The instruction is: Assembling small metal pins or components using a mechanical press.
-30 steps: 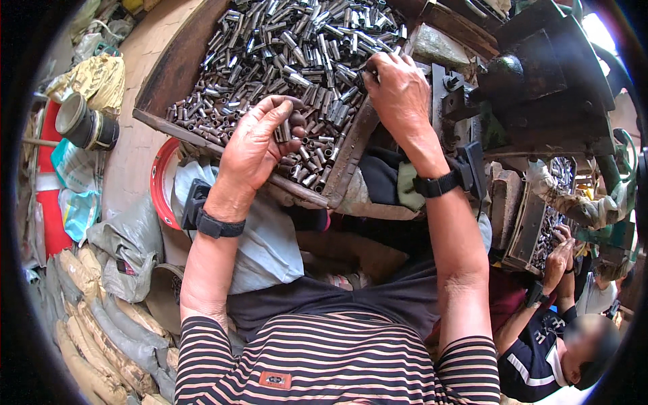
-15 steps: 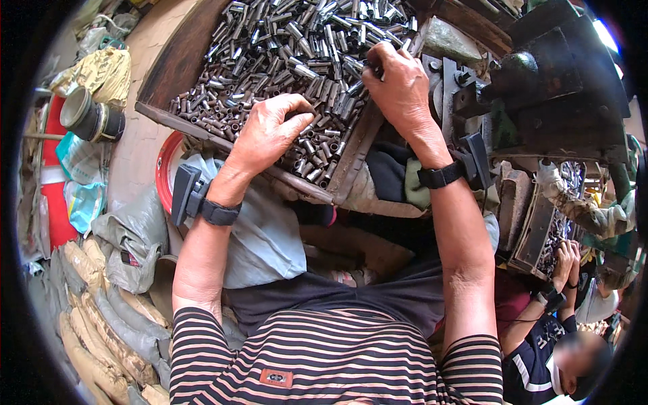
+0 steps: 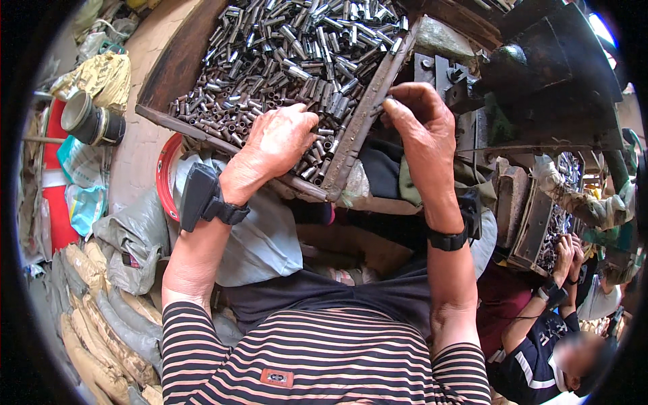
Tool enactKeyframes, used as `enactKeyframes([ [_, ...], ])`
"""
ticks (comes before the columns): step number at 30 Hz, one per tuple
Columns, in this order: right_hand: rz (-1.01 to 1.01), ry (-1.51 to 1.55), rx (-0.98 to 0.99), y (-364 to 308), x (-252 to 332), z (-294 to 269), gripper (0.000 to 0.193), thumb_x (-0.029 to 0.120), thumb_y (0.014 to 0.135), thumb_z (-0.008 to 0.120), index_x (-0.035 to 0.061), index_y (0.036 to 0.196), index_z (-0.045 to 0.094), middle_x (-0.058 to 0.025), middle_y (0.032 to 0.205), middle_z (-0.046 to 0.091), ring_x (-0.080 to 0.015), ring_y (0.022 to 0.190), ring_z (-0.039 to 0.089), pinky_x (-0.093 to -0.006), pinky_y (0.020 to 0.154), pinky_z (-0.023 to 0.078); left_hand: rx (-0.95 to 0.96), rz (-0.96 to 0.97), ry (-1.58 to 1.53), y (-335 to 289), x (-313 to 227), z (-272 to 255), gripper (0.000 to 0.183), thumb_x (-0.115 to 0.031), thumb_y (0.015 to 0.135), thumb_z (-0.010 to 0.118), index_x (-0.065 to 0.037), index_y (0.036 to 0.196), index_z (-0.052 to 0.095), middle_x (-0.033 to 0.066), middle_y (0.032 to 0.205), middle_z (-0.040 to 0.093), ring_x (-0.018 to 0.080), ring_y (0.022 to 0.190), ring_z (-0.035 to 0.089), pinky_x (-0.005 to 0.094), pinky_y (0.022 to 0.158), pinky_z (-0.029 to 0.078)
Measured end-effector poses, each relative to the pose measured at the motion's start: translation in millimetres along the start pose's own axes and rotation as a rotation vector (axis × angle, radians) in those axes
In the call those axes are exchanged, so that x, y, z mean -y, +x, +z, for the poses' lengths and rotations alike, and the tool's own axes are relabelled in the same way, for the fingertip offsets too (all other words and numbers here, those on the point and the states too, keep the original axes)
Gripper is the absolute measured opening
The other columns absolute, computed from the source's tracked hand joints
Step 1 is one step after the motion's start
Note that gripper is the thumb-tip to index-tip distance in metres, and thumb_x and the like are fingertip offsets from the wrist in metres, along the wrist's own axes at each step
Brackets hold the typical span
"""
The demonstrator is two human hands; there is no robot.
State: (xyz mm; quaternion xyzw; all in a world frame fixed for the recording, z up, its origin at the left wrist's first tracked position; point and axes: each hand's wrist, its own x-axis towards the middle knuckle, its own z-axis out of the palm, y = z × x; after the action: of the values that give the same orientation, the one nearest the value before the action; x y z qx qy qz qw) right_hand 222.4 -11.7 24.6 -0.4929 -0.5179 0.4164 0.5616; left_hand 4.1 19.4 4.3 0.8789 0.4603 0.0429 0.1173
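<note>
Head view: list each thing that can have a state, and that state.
Short silver and dark metal tubes: loose, heaped at many angles
Brown walled tray: open-topped, holding the tubes
Person's bare left hand: back up, fingers curled over the tubes; grip hidden
Person's bare right hand: beside the tray's right wall, thumb and fingers bent; grip unclear
Pale blue cloth: draped, creased
Grey plastic bag: crumpled
Black wrist straps: fastened around both wrists
</note>
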Motion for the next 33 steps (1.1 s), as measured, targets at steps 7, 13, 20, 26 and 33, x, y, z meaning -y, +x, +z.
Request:
enactKeyframes([
  [7, 0.116, 0.24, 0.015, -23, -8, -2, 0.01, 0.005, 0.086, 0.063, 0.001, 0.092, 0.057, -0.001, 0.081, 0.06, -0.0071, 0.071, 0.058, -0.0223, 0.062, 0.05, -0.12, 0.005, -0.048, -2, -7, 2, 0.017, -0.02, 0.081, 0.062, -0.004, 0.085, 0.057, 0.0136, 0.084, 0.055, 0.0343, 0.081, 0.059, 0.0437, 0.069, 0.049],
  [13, 0.215, 0.341, 0.015, -35, -5, 5, 0.008, 0.004, 0.088, 0.06, 0.0006, 0.093, 0.055, -0.0023, 0.081, 0.06, -0.0088, 0.068, 0.06, -0.0244, 0.063, 0.053, -0.19, -0.129, -0.631, -9, -11, -8, 0.014, -0.014, 0.082, 0.061, -0.001, 0.085, 0.058, 0.0079, 0.069, 0.058, 0.0156, 0.063, 0.057, 0.0307, 0.057, 0.045],
  [20, 0.199, 0.394, 0.009, -45, -5, 25, 0.007, 0.002, 0.088, 0.057, 0.0007, 0.094, 0.052, -0.0061, 0.081, 0.062, -0.0144, 0.071, 0.064, -0.0284, 0.068, 0.055, -0.086, -0.229, -1.556, -22, -24, -5, 0.006, -0.007, 0.084, 0.06, -0.004, 0.089, 0.057, 0.0005, 0.076, 0.058, 0.0061, 0.065, 0.055, 0.0209, 0.057, 0.047],
  [26, 0.163, 0.488, -0.067, -48, -2, 38, 0.008, 0.001, 0.088, 0.056, 0.0003, 0.094, 0.051, -0.0064, 0.086, 0.06, -0.0137, 0.077, 0.064, -0.0285, 0.072, 0.055, -0.115, -0.213, -1.518, -23, -38, -12, 0.024, -0.007, 0.085, 0.057, -0.001, 0.109, 0.057, 0.0022, 0.088, 0.06, 0.0063, 0.072, 0.057, 0.0218, 0.061, 0.049],
  [33, 0.221, 0.525, -0.039, -47, -11, 29, 0.008, 0.002, 0.088, 0.057, 0.0003, 0.094, 0.051, -0.0064, 0.086, 0.06, -0.0141, 0.079, 0.064, -0.0284, 0.074, 0.055, -0.087, -0.242, -1.491, -22, -44, -5, 0.022, -0.011, 0.09, 0.056, 0.0, 0.108, 0.059, 0.0029, 0.088, 0.062, 0.0069, 0.075, 0.058, 0.023, 0.063, 0.051],
])
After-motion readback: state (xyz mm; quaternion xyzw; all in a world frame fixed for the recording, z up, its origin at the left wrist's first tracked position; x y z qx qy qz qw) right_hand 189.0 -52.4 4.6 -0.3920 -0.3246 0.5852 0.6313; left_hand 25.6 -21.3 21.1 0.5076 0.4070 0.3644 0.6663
